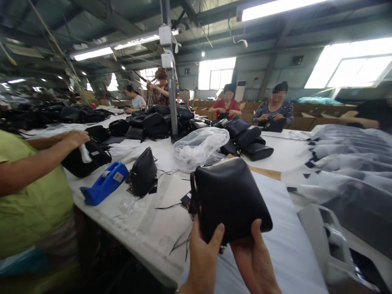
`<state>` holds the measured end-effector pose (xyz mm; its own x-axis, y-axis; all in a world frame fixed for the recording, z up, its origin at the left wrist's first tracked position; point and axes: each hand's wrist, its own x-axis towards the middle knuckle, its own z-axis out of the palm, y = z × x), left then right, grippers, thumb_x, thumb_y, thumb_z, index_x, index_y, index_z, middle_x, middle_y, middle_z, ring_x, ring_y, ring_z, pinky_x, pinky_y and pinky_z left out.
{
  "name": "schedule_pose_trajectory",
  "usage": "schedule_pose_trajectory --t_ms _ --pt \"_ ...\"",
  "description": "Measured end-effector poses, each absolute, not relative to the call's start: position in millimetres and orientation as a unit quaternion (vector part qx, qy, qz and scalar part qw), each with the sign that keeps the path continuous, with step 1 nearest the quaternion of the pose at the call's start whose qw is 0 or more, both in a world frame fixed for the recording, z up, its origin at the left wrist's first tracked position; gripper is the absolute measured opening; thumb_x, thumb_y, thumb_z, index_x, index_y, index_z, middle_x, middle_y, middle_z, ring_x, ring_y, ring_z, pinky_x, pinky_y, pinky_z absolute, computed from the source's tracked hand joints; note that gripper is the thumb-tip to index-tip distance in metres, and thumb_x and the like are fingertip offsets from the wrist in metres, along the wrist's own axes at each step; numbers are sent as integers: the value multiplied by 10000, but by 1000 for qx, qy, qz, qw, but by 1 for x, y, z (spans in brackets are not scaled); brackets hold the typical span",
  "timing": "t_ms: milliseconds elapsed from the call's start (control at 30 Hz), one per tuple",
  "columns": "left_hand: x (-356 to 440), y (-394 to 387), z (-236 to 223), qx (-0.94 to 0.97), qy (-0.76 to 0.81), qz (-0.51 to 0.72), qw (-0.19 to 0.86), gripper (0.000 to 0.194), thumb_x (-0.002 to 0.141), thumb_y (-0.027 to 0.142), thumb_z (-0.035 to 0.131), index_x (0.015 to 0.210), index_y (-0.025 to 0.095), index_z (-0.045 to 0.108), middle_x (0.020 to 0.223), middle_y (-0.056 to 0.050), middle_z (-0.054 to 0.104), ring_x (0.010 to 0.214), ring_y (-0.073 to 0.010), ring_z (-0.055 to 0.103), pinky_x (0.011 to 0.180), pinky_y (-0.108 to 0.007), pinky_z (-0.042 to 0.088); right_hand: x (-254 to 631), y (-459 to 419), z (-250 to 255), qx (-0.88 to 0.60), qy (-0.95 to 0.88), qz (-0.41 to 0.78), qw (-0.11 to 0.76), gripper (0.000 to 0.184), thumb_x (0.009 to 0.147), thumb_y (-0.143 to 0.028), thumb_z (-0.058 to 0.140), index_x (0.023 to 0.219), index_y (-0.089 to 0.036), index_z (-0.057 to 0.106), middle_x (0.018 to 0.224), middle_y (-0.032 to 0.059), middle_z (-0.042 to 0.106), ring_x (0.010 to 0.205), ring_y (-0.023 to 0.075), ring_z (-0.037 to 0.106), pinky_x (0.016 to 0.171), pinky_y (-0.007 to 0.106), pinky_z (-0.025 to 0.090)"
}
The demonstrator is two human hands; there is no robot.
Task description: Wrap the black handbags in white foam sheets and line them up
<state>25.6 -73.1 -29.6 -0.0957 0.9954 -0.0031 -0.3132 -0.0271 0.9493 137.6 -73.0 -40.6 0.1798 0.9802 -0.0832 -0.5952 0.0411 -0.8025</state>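
Note:
A smooth black handbag [231, 196] is held up over the near table edge, tilted, with its broad side facing me. My left hand [203, 249] grips its lower left corner, thumb on the front. My right hand [255, 257] supports the bottom edge, with the thumb pressed on the front and the other fingers hidden beneath. Black tags [186, 200] and thin cords hang or lie at the bag's left side. Under the bag spreads a white sheet [284, 228] on the table.
A blue tape dispenser [105, 183] and another black bag [143, 173] stand left. Crumpled clear plastic [200, 147] lies ahead, beside piled black bags [245, 136]. Plastic-wrapped bags [352, 188] and a grey dispenser [327, 241] are right. A co-worker in green [30, 192] handles a bag; others sit beyond.

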Motion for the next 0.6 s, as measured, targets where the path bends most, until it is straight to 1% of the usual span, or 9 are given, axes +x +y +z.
schedule_pose_trajectory --t_ms 100,167,200,267,333,400,467,533,600 --pt "61 -96 -39 394 331 571 639 762 739 394 801 1400 259 447 1368 -114 593 1280 -273 553 1102 -407 450 181 -87 -29 -417 -159 555 702 682 897 -691 471 1416 -249 502 1316 66 646 1297 293 535 1044 522 504" --pt "74 -104 -39 400 240 536 703 707 739 388 808 1354 204 511 1334 -148 610 1234 -300 584 1058 -437 482 211 -98 -27 -440 -106 561 693 639 864 -636 587 1336 -205 585 1180 77 721 1190 293 624 977 479 560" --pt "77 -105 -37 411 204 514 725 666 749 393 804 1324 178 547 1320 -160 617 1222 -312 588 1037 -448 492 226 -103 -28 -445 -93 568 686 586 849 -600 635 1280 -202 632 1109 66 748 1127 280 664 947 443 582" --pt "82 -104 -34 425 183 476 748 570 789 446 762 1249 143 618 1289 -175 631 1211 -328 584 998 -465 507 250 -114 -35 -442 -87 573 685 435 833 -545 687 1151 -249 709 1017 17 773 1026 234 711 896 360 605" --pt "84 -100 -33 412 222 456 757 555 833 536 684 1219 138 645 1280 -181 633 1223 -330 568 988 -481 501 267 -124 -44 -435 -91 559 700 321 846 -550 672 1067 -328 740 1025 -37 770 1025 196 711 885 314 601" --pt "86 -94 -35 384 246 447 770 586 871 603 589 1250 158 631 1344 -179 593 1267 -324 534 1020 -497 473 277 -134 -54 -433 -105 546 709 276 872 -571 626 1044 -388 742 1082 -68 752 1106 189 676 929 329 579" --pt "86 -87 -37 359 219 451 787 588 898 617 528 1286 183 610 1430 -167 528 1337 -314 474 1082 -499 421 281 -141 -61 -440 -129 539 706 281 887 -597 585 1035 -416 741 1107 -74 742 1180 204 632 992 392 544" --pt "83 -78 -35 320 175 471 803 555 912 590 527 1291 192 605 1453 -155 511 1368 -304 444 1120 -493 386 282 -146 -65 -461 -153 537 690 308 887 -624 560 1003 -412 751 1094 -62 745 1187 230 625 1022 457 517" --pt "75 -69 -28 269 147 490 816 501 915 525 577 1287 191 602 1419 -148 548 1348 -299 470 1120 -496 393 282 -149 -65 -496 -179 529 665 384 880 -675 520 964 -392 765 1082 -43 747 1158 253 641 1009 476 526"
